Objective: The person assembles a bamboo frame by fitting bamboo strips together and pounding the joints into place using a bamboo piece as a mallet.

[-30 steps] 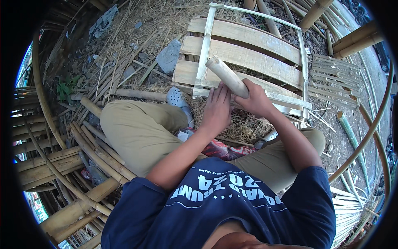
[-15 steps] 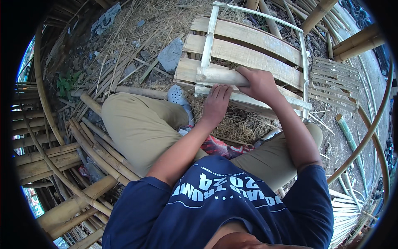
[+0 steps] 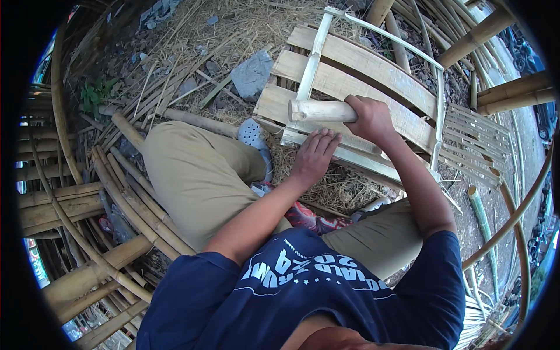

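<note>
My right hand [image 3: 369, 119] is wrapped around a short, thick wooden club [image 3: 319, 111], pale and round, which lies level over the near part of a slatted bamboo frame [image 3: 373, 84]. The club's blunt end points left, above the frame's near-left corner. My left hand [image 3: 317, 156] lies on the near edge strip [image 3: 361, 159] of that frame, fingers stretched over it; its thumb is hidden. Wide pale slats run across the frame, and thin whitish strips border it. Whether the club touches the frame is unclear.
A smaller slatted bamboo panel [image 3: 475, 137] lies right of the frame. Bamboo poles [image 3: 131, 201] lie beside my left leg. A grey stone-like block [image 3: 252, 74] sits left of the frame, among straw and loose strips. Thick bamboo poles [image 3: 481, 35] reach in at upper right.
The club and my right hand have lifted slightly from the frame's near strip. My left hand still rests on that strip. The frame appears farther right and more tilted in view.
</note>
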Tool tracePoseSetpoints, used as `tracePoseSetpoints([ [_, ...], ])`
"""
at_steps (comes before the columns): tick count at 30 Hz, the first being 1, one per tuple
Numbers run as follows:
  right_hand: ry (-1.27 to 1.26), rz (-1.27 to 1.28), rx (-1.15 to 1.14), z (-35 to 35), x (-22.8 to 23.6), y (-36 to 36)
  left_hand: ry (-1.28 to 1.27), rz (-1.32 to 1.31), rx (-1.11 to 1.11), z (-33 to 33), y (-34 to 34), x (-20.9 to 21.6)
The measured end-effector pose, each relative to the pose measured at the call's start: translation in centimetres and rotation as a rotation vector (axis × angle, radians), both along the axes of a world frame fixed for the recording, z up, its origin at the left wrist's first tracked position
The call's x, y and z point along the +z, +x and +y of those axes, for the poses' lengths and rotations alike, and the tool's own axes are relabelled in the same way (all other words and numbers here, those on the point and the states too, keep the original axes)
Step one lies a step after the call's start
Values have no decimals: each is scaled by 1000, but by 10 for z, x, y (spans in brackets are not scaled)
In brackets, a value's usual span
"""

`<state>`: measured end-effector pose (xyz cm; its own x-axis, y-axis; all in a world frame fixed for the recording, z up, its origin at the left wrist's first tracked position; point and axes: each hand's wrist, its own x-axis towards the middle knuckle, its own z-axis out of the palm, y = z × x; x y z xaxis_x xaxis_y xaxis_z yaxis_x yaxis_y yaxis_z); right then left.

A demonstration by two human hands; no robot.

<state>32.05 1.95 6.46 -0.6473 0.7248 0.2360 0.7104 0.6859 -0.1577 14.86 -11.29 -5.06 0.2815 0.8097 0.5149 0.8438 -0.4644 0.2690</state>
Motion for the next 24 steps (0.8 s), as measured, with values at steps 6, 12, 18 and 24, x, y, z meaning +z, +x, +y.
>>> tracePoseSetpoints([
  [6, 11, -21, 67, 9, -17, 2, 53, -2, 33, 2, 2, -2],
  [12, 88, 194, 69, 14, -18, -2, 73, 1, 45, 2, 3, -2],
  [18, 170, 249, -58, 15, -13, -1, 2, 25, -5, 1, -1, -5],
  [24, 201, 134, 54, 18, -17, 7, -8, -7, -9, 0, 1, -5],
])
